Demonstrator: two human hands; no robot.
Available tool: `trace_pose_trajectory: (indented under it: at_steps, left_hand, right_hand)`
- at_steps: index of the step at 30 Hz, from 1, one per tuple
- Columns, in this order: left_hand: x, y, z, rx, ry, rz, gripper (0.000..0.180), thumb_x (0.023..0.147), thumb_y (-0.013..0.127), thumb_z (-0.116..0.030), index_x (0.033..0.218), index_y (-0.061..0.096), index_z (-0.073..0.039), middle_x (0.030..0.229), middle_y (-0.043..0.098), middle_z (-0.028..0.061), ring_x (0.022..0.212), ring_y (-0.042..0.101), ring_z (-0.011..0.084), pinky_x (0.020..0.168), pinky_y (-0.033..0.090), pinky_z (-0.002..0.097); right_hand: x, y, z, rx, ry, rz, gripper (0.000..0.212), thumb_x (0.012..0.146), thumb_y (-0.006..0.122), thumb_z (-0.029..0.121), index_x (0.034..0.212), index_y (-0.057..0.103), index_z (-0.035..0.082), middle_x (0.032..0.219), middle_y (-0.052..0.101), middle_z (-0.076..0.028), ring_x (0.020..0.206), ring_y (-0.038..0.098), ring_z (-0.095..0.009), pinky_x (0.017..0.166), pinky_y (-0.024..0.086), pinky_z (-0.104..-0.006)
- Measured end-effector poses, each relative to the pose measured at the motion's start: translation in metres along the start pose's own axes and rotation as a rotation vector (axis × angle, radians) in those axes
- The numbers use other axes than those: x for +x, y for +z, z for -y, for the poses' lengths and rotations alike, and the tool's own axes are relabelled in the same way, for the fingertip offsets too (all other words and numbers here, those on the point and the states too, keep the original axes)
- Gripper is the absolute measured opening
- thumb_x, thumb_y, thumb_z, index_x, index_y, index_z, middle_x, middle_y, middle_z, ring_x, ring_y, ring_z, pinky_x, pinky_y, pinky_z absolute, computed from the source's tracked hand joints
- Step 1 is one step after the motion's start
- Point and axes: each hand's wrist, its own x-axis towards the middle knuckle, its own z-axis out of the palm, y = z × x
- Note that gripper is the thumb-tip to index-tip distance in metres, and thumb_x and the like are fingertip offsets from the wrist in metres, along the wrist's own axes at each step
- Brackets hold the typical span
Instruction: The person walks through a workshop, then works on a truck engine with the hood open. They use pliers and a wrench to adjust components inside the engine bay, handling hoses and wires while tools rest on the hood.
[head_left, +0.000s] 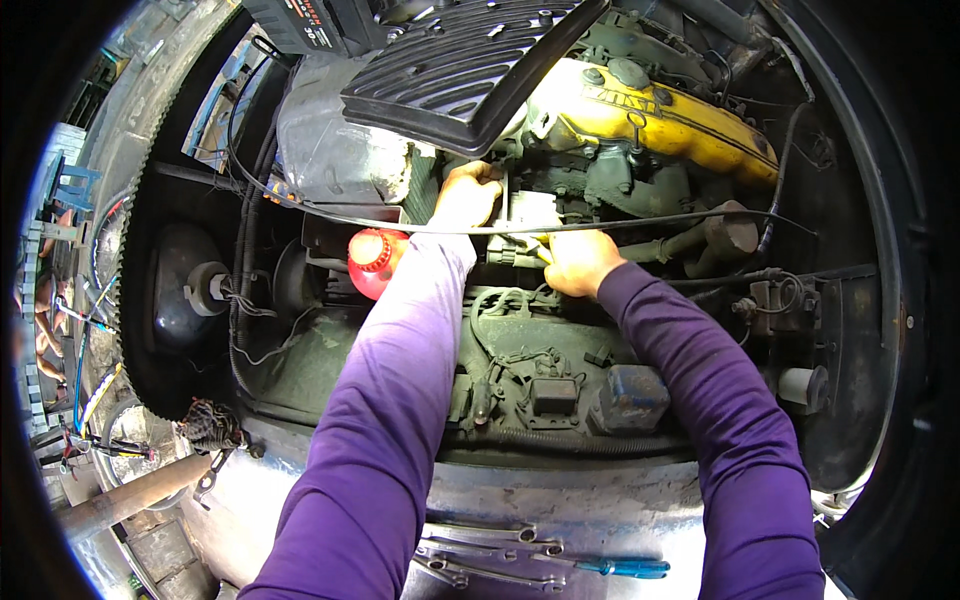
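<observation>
My left hand reaches into the engine bay with its fingers curled, beside an upright pale metal strip. Whatever lies inside those fingers is hidden. To its right, my right hand is closed, and a small yellow piece shows at its fingertips; its kind cannot be made out. Between the hands sits a pale, boxy engine part. A thin black cable runs across, passing over my left wrist. Behind the hands is the yellow valve cover of the engine.
A ribbed black cover leans above my left hand. A red bottle with a red cap stands beside my left forearm. Several wrenches and a blue-handled screwdriver lie on the metal ledge in front. A dark blue box sits near my right forearm.
</observation>
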Motion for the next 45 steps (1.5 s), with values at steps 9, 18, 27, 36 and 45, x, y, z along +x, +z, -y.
trace_pose_trajectory:
  at_steps: [9,18,27,36,45]
  left_hand:
    - [0.004,0.002,0.004,0.018,-0.027,-0.016,0.030,0.085,0.068,-0.010,0.111,0.071,0.004,0.099,0.075,0.0150,0.088,0.070,0.0196,0.083,0.054,0.0306]
    - [0.008,0.006,0.010,-0.056,0.003,-0.067,0.027,0.085,0.066,-0.007,0.107,0.072,0.005,0.095,0.075,0.0130,0.084,0.068,0.0168,0.079,0.053,0.0278]
    - [-0.001,0.004,0.004,-0.138,0.031,-0.028,0.030,0.086,0.066,-0.010,0.111,0.071,0.005,0.094,0.075,0.0116,0.081,0.067,0.0152,0.075,0.053,0.0279]
    - [0.001,0.003,0.002,-0.118,-0.019,-0.012,0.031,0.086,0.068,-0.009,0.114,0.071,0.004,0.097,0.075,0.0118,0.086,0.068,0.0165,0.080,0.054,0.0292]
    - [0.003,0.007,0.007,-0.125,-0.035,-0.075,0.025,0.085,0.069,-0.007,0.106,0.072,0.005,0.094,0.075,0.0168,0.086,0.072,0.0220,0.080,0.056,0.0325]
  right_hand:
    - [0.001,-0.068,0.024,-0.178,-0.050,0.148,0.036,0.082,0.062,0.025,0.110,0.071,0.004,0.109,0.072,-0.021,0.104,0.070,-0.035,0.088,0.056,-0.0421]
    - [0.021,-0.082,0.018,-0.172,-0.126,0.304,0.041,0.078,0.064,0.023,0.111,0.072,0.000,0.106,0.073,-0.023,0.100,0.071,-0.037,0.086,0.056,-0.0433]
    - [-0.006,-0.014,0.010,-0.063,0.073,0.051,0.036,0.080,0.061,0.024,0.104,0.071,-0.001,0.099,0.072,-0.024,0.097,0.071,-0.037,0.084,0.057,-0.0465]
    - [0.013,-0.052,0.017,-0.124,-0.024,0.095,0.039,0.082,0.061,0.021,0.114,0.068,0.000,0.112,0.072,-0.022,0.103,0.070,-0.037,0.089,0.056,-0.0436]
    - [0.034,-0.094,0.030,-0.224,-0.151,0.336,0.030,0.069,0.069,0.020,0.093,0.075,0.002,0.089,0.073,-0.020,0.081,0.069,-0.034,0.071,0.054,-0.0432]
